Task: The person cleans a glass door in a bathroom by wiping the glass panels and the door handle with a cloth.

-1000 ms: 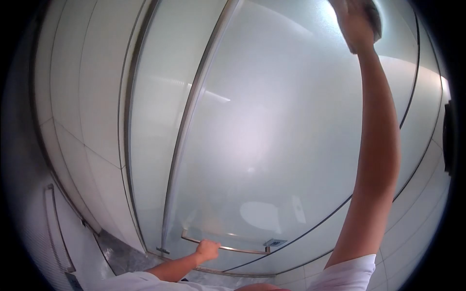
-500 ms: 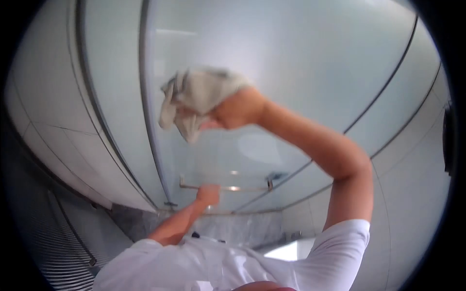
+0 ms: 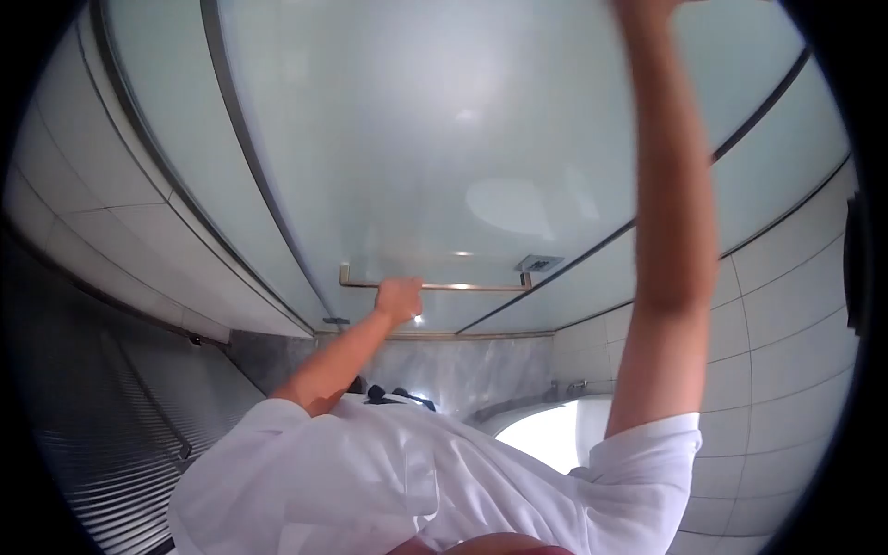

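Note:
My left hand (image 3: pixel 400 299) is closed around the metal door handle (image 3: pixel 472 287), near the bar's left end. The handle is fixed to a frosted glass door panel (image 3: pixel 370 166). Stretched far up along the glass, my right arm reaches to the top of the view. Only the wrist end of my right hand (image 3: pixel 647 7) shows there, cut off by the frame edge and blurred. Its fingers are out of sight, and no cloth can be seen at it now.
Dark metal frame strips (image 3: pixel 245 129) edge the glass. Tiled walls (image 3: pixel 786 314) stand at both sides. Below the door lies a grey marble floor (image 3: pixel 499 365), with a bright white rounded fixture (image 3: pixel 546 435) at the right. A ribbed dark panel (image 3: pixel 111 416) stands at lower left.
My right hand has swept up and right, from the middle of the glass to the top edge, carrying the grey-beige cloth out of view. My left hand stays on the handle; the view has tilted.

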The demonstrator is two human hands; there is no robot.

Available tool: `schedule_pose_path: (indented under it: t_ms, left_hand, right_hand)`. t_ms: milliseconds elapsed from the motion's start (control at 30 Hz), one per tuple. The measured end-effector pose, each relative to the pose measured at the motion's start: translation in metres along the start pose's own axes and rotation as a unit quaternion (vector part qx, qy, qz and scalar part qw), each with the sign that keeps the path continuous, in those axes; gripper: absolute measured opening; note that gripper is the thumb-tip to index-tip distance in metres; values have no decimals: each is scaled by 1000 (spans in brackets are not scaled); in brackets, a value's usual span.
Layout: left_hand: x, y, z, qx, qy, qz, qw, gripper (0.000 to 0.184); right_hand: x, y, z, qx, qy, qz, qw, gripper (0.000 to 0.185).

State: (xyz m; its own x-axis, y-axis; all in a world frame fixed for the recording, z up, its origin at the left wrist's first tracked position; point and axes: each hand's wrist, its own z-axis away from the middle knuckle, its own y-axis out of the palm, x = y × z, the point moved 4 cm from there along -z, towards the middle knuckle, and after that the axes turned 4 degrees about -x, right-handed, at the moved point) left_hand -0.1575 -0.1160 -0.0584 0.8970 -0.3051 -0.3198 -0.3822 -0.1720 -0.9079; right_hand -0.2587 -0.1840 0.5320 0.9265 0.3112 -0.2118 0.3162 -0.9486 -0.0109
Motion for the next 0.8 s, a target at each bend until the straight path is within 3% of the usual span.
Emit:
schedule_pose_path:
  t_ms: [33,67,100,133,167,200,267,300,333,400,467,533,600,767,800]
  left_hand:
    - [3,7,-2,4,-5,8,1000,21]
    - [5,29,-16,16,-8,19,1000,22]
    - [4,32,-17,20,-14,21,999,22]
    - [3,34,-18,24,-21,6,999,23]
    - [3,34,-18,26,-27,-10,999,23]
    - [4,35,-16,27,-33,-10,999,23]
    - [6,32,-13,-18,-10,32,999,14]
    - [5,34,-8,-13,-16,33,999,14]
    - [5,30,-9,-23,-15,36,999,13]
    - [4,19,-12,-20,-16,33,999,13]
    - [0,15,-14,28,-34,1,999,22]
    - [-5,6,-15,28,-40,-7,999,22]
    - [-4,11,-14,30,-44,-13,999,21]
    - [-6,12,-16,15,-40,-13,999,21]
    - [-5,11,-16,16,-40,-12,999,21]
  right_hand:
    - [28,0,49,-97,-115,2,989,66]
    - [43,2,108,-67,-167,-22,984,55]
    - [48,15,177,74,-132,-114,982,60]
    - [69,6,216,57,-219,-141,964,55]
    - [81,6,269,117,-237,-205,942,46]
    - [83,16,338,265,-90,-397,874,44]
    - [81,7,400,465,95,-511,716,41]
    - [67,-7,416,538,126,-464,693,40]
    - [56,-5,415,541,127,-464,690,40]
    - [32,-1,384,339,-74,-359,866,36]
    - [10,-18,295,230,-216,-252,915,35]
    - [-30,-21,236,161,-211,-210,941,32]
    - [-73,12,244,205,-103,-182,956,37]
    - [-71,0,200,-89,-40,-10,995,41]
    - [-58,7,232,-68,-22,-21,997,36]
